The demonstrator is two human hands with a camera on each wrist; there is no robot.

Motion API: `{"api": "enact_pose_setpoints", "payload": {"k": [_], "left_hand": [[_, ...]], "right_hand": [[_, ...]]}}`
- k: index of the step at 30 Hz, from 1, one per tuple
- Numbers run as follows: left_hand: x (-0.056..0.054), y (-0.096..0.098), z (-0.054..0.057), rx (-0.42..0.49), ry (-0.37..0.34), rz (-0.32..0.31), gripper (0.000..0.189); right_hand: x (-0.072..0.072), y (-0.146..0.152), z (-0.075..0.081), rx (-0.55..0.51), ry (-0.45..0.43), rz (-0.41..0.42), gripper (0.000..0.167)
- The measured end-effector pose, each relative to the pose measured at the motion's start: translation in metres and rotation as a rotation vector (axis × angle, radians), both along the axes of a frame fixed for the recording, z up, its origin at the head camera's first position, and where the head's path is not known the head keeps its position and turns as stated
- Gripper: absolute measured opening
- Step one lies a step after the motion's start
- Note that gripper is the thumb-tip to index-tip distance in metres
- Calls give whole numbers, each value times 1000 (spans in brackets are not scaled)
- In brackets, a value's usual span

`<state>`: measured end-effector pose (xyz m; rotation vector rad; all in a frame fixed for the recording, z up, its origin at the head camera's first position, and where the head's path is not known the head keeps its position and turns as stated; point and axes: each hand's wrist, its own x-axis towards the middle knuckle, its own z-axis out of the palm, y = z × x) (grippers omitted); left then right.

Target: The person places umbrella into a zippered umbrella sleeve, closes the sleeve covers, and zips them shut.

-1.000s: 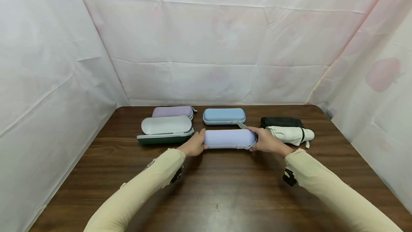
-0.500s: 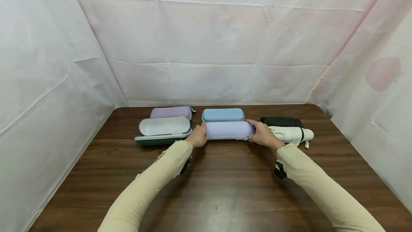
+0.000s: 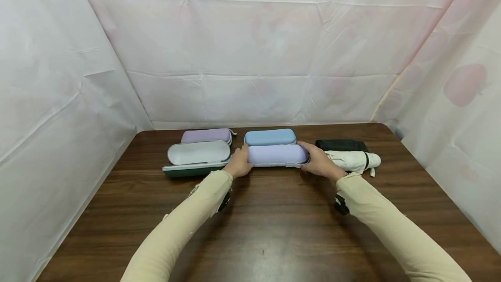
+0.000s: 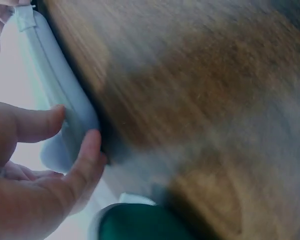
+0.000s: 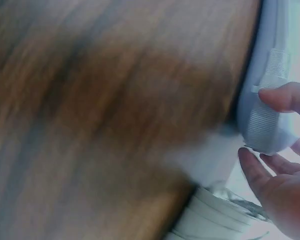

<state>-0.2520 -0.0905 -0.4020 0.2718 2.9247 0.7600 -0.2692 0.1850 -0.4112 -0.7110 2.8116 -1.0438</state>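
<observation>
A lavender hard-shell zip case [image 3: 278,155] lies on the table between my two hands, right in front of a blue zip case [image 3: 270,137]. My left hand [image 3: 239,162] holds its left end, thumb [image 4: 42,124] along the zip band and fingers around the end. My right hand [image 3: 318,161] holds the other end, with the thumb on the ribbed strip [image 5: 264,122] of the case. Beside my left hand lies a green case [image 3: 195,169] with its grey lid [image 3: 199,152] raised. A folded white umbrella [image 3: 348,160] lies just right of my right hand.
Behind the grey lid sits a purple zip case [image 3: 206,135]. A black folded umbrella [image 3: 341,145] lies behind the white one. The wooden table [image 3: 258,229] ends at pale hanging sheets [image 3: 250,47] at the back and sides.
Both hands have moved the lavender case away from me, up close against the blue case, covering its front side and strap. The other cases and umbrellas have stayed in place.
</observation>
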Motion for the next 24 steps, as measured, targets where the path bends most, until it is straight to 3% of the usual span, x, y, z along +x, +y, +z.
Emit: {"api": "enact_pose_setpoints", "payload": {"k": [6, 8, 11, 14, 18, 21, 24], "left_hand": [[-3, -17, 26, -58, 110, -55, 58], [-8, -33, 39, -68, 135, -74, 56], [-16, -64, 58, -114, 115, -66, 56], [-23, -96, 71, -192, 107, -74, 55], [-27, -131, 71, -315, 26, -92, 54], [-27, -148, 63, -394, -18, -121, 50], [-26, -159, 53, -427, -8, -135, 43]], "right_hand": [[6, 14, 21, 76, 63, 41, 75], [7, 23, 30, 75, 72, 41, 71], [11, 37, 44, 59, 76, 24, 64], [14, 55, 55, 55, 77, 6, 59], [16, 78, 59, 77, 82, -22, 55], [18, 94, 56, 107, 77, -35, 51], [19, 106, 50, 156, 93, -14, 49]]}}
